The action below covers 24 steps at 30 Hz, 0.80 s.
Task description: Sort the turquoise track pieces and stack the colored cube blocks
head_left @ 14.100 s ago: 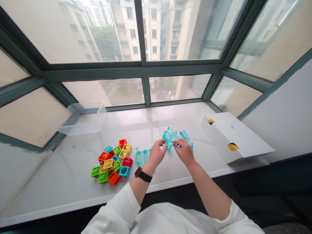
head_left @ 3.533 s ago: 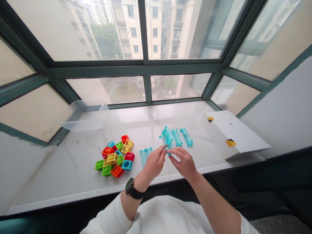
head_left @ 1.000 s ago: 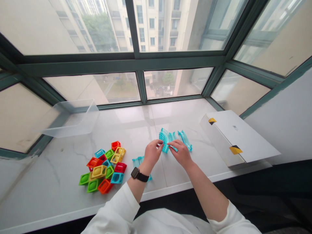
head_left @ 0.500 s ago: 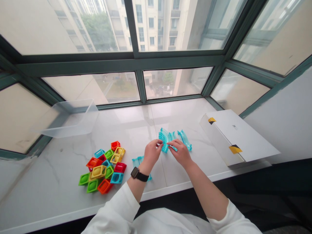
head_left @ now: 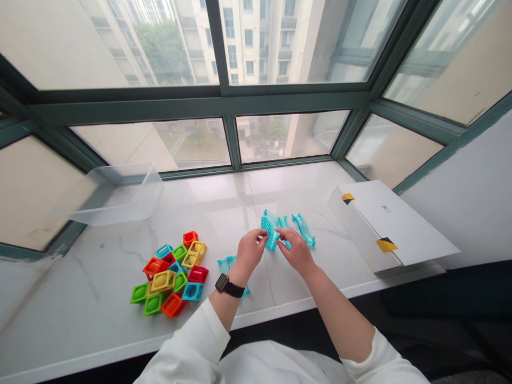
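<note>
A translucent turquoise curved track piece (head_left: 270,223) with ridges is between my hands, over the ledge. My left hand (head_left: 251,248), a black watch on its wrist, pinches the piece's left edge. On the right edge, the thumb and fingers of my right hand (head_left: 295,249) are closed in a pinch. More turquoise pieces lie close by: one partly behind my right fingers, and a wavy track piece (head_left: 304,230) just right of them. Another turquoise piece (head_left: 227,263) rests under my left wrist, mostly covered.
Left of my arm is a pile of red, yellow, green and blue blocks (head_left: 164,280) with round openings. A clear plastic bin (head_left: 116,210) stands at the back left. On the right is a white box (head_left: 394,224) with yellow-black tape. Windows border the marble-look ledge (head_left: 100,320).
My right fingertips have shifted very slightly at the curved piece's edge. Otherwise the hands, track pieces and blocks look the same.
</note>
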Available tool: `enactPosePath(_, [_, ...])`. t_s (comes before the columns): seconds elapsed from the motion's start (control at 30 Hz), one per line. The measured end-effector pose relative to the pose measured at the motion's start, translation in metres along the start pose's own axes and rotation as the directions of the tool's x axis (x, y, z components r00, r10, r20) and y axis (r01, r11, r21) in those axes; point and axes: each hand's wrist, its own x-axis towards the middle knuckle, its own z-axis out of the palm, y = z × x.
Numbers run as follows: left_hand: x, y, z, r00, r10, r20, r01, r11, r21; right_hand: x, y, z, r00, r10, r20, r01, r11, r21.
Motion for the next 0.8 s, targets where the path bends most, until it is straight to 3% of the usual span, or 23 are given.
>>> enactPosePath(0.8, [-0.0013,-0.0029,0.0016,1.0,-0.012,0.001,0.012,1.0,-0.02,-0.0036,-0.0004,-0.0025,0.999,0.043,0.014,-0.043,0.999,0.002])
